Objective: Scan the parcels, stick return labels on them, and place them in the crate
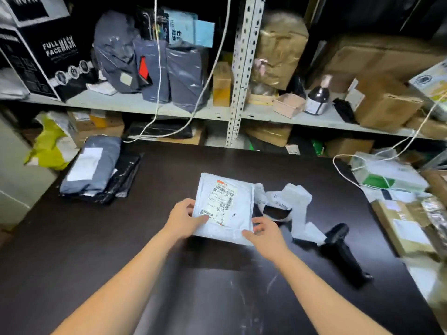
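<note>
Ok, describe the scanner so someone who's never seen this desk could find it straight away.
Start at the dark table below the shelves. On its right half, just right of the white parcel in the middle, lies the scanner. It is the only black pistol-shaped thing there, beside the crumpled white label strip.

White parcel (226, 209), black scanner (342, 252), dark brown table (121, 238).

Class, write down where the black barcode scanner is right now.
In the head view, the black barcode scanner lies on the table, right of the right hand holding the white parcel, beside the white label strip.
</note>
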`<state>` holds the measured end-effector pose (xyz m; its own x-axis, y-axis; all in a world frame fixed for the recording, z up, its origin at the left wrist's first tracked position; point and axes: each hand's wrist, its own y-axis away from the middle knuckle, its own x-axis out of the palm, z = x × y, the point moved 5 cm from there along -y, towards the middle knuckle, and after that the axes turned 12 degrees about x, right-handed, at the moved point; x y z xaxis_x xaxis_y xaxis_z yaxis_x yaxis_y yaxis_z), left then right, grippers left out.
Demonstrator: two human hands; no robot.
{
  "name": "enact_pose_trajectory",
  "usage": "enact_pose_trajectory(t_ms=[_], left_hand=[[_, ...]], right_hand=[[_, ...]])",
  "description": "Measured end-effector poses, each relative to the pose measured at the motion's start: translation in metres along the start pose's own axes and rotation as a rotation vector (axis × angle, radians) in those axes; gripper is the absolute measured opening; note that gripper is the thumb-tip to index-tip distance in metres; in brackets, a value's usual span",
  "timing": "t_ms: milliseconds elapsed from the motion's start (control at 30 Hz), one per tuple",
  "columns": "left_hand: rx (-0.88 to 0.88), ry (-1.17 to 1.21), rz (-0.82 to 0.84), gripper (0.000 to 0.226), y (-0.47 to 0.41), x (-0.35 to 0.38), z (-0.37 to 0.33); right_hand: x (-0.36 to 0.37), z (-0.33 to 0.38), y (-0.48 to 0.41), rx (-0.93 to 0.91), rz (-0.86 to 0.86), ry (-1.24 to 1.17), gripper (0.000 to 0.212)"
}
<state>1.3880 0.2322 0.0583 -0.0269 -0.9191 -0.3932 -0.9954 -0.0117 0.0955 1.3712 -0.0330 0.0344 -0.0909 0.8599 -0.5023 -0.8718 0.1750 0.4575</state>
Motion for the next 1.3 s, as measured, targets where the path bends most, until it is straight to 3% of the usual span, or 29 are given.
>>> enact_pose_trajectory(t_ms=[267,500,567,667,767,867,967,1067,1200,1300], left_hand=[[-0.116,-0.063,0.022,0.030,0.084,0.124,-0.019],[-0.236,-0.134,0.000,0.036,0.125,0.170,0.002],[-0.249,-0.153,-0.013,0.035,0.130,0.173,0.007],[-0.270,-0.131,-0.042,0.033,0.136,0.173,0.014],[-0.273,-0.085,-0.074,0.031,0.140,0.177,0.018],[-0.269,-0.033,-0.101,0.030,0.144,0.178,0.020],[-0.261,0.035,-0.122,0.030,0.145,0.175,0.022],[-0.254,0.071,-0.150,0.029,0.143,0.165,0.022],[-0.234,0.090,-0.174,0.027,0.135,0.146,0.021],[-0.203,0.102,-0.193,0.024,0.127,0.133,0.020]], right_hand=[[-0.083,-0.119,0.043,0.069,0.049,0.058,0.030],[-0.116,-0.163,0.050,0.141,0.129,0.143,0.050],[-0.138,-0.161,0.047,0.122,0.005,0.140,0.041],[-0.179,-0.155,0.043,0.077,-0.326,0.160,0.029],[-0.204,-0.148,0.029,0.031,-0.536,0.390,0.034],[-0.214,-0.154,0.004,0.174,-0.483,0.579,0.050],[-0.211,-0.161,-0.012,0.253,-0.363,0.649,0.049],[-0.207,-0.163,-0.021,0.264,-0.361,0.668,0.045],[-0.198,-0.146,-0.023,0.258,-0.457,0.571,0.031],[-0.192,-0.119,-0.009,0.171,-0.472,0.335,0.022]])
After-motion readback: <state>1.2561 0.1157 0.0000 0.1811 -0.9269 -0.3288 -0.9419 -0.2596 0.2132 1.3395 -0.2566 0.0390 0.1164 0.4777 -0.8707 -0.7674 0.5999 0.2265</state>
